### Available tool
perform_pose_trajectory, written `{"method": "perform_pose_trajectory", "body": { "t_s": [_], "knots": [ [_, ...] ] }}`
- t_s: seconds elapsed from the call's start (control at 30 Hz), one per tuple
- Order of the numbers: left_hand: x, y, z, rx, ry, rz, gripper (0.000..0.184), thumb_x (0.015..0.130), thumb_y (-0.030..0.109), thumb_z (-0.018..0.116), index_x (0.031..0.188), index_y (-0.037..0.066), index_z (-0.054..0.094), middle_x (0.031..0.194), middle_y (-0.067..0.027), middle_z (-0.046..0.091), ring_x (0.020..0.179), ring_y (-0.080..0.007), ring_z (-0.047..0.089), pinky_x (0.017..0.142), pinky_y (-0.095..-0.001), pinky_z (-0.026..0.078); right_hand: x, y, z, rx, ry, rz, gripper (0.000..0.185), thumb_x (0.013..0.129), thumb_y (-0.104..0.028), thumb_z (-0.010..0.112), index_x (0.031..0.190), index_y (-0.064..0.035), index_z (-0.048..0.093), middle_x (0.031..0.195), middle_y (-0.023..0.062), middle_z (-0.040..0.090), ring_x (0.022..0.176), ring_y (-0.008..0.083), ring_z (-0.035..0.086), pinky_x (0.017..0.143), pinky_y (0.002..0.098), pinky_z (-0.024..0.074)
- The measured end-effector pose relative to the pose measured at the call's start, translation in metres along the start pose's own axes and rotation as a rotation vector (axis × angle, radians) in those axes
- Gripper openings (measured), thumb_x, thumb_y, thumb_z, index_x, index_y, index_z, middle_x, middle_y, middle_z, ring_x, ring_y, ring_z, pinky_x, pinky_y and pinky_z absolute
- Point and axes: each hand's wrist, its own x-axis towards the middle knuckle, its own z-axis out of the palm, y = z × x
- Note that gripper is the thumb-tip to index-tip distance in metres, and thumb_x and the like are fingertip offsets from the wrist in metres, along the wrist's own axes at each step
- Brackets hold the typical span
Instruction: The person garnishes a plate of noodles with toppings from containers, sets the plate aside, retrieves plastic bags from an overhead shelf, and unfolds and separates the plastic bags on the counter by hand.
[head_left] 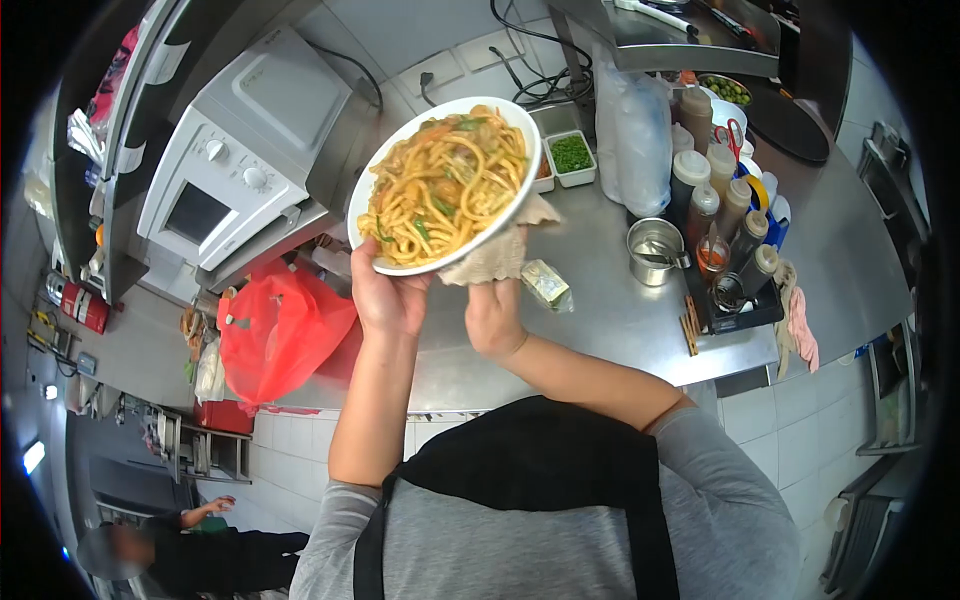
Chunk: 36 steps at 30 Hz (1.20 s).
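A white plate (518,215) heaped with thick noodles in sauce (445,185), with bits of green, is held up and tilted above the steel counter. My left hand (388,295) grips its near left edge, thumb up on the rim and fingers underneath. Against the lower right side of the plate, my right hand (494,318) holds a beige cloth (490,262); most of those fingers are hidden behind the cloth. On the counter just right of that hand lies a small clear-wrapped packet (547,284).
A white microwave (240,150) stands at left, above a red plastic bag (280,335). Squeeze bottles (735,205), a metal pot (655,250) and a tub of chopped greens (572,155) sit right. Another person (190,550) is at lower left.
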Motion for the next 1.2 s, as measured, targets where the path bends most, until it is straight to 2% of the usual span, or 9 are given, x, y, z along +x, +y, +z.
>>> {"method": "perform_pose_trajectory", "body": {
  "t_s": [0.13,0.2,0.27,0.37,0.47,0.67,0.87,1.03,1.2],
  "knots": [
    [-0.008,-0.009,-0.018,-0.021,0.065,-0.017,0.052,0.091,0.029,0.032,0.133,-0.001,0.031,0.132,-0.0172,0.044,0.117,-0.0316,0.048,0.089,-0.0461,0.048,0.012,0.046,-0.037,0.374,-0.22,0.342,0.037,0.094,-0.016,0.037,0.125,0.0053,0.035,0.123,0.0179,0.047,0.113,0.0268,0.046,0.095,0.0346,0.035],
    [-0.01,-0.014,-0.034,-0.068,0.051,0.0,0.052,0.091,0.029,0.035,0.134,0.0,0.032,0.132,-0.0164,0.045,0.116,-0.03,0.05,0.091,-0.0432,0.046,0.057,0.024,-0.047,0.577,-0.043,0.595,0.035,0.096,-0.018,0.03,0.124,0.0016,0.041,0.12,0.014,0.052,0.11,0.0239,0.053,0.092,0.0329,0.0437],
    [-0.018,-0.015,-0.044,-0.106,0.038,-0.005,0.052,0.091,0.029,0.037,0.134,0.001,0.033,0.132,-0.0163,0.045,0.114,-0.0295,0.051,0.093,-0.0422,0.045,0.102,0.048,-0.052,0.857,-0.268,0.738,0.04,0.094,-0.03,0.039,0.118,0.0007,0.049,0.113,0.0137,0.058,0.099,0.0236,0.06,0.084,0.0352,0.0509],
    [-0.032,-0.01,-0.068,-0.087,-0.013,-0.192,0.053,0.089,0.03,0.04,0.131,-0.002,0.036,0.129,-0.0181,0.047,0.116,-0.0292,0.049,0.098,-0.0401,0.04,0.129,0.066,-0.05,0.838,-0.558,1.106,0.037,0.091,-0.032,0.045,0.105,-0.0004,0.059,0.103,0.0134,0.063,0.095,0.0218,0.061,0.081,0.0332,0.0509],
    [-0.041,-0.019,-0.078,-0.111,-0.017,-0.327,0.056,0.088,0.035,0.042,0.129,-0.004,0.038,0.125,-0.0199,0.05,0.11,-0.0294,0.053,0.095,-0.0398,0.043,0.116,0.049,-0.038,0.693,-0.576,1.28,0.032,0.088,-0.029,0.053,0.103,-0.0024,0.061,0.097,0.0112,0.065,0.091,0.0204,0.062,0.081,0.0311,0.0497],
    [-0.058,-0.033,-0.082,-0.109,0.018,-0.405,0.058,0.088,0.038,0.044,0.129,-0.004,0.039,0.124,-0.0195,0.051,0.11,-0.0283,0.054,0.093,-0.0382,0.044,0.073,0.073,-0.068,0.503,-0.814,1.095,0.03,0.085,-0.027,0.057,0.103,-0.0031,0.061,0.095,0.0101,0.065,0.087,0.0199,0.062,0.08,0.0309,0.0491],
    [-0.064,-0.061,-0.149,-0.104,0.269,-0.251,0.055,0.089,0.035,0.042,0.127,-0.005,0.039,0.124,-0.0195,0.05,0.112,-0.0279,0.052,0.095,-0.038,0.043,0.098,0.084,-0.167,-0.717,-1.575,0.589,0.021,0.079,-0.019,0.063,0.095,-0.0044,0.065,0.086,0.0125,0.066,0.078,0.0238,0.061,0.072,0.0339,0.047],
    [-0.071,-0.096,-0.21,-0.04,0.392,-0.118,0.048,0.089,0.024,0.041,0.131,0.003,0.031,0.128,-0.0179,0.044,0.118,-0.0291,0.046,0.098,-0.0401,0.04,0.145,0.094,-0.125,-0.786,-1.144,0.271,0.015,0.077,-0.013,0.063,0.089,-0.0048,0.066,0.085,0.0145,0.065,0.073,0.0262,0.062,0.067,0.0351,0.048],
    [-0.074,-0.106,-0.204,0.018,0.51,-0.098,0.048,0.087,0.02,0.041,0.131,0.008,0.027,0.13,-0.0169,0.04,0.121,-0.0296,0.043,0.099,-0.0417,0.039,0.204,0.212,-0.056,-0.833,-0.857,-0.129,0.012,0.075,-0.006,0.061,0.086,-0.0056,0.065,0.084,0.0146,0.063,0.08,0.0317,0.061,0.072,0.0383,0.0485]
  ]
}}
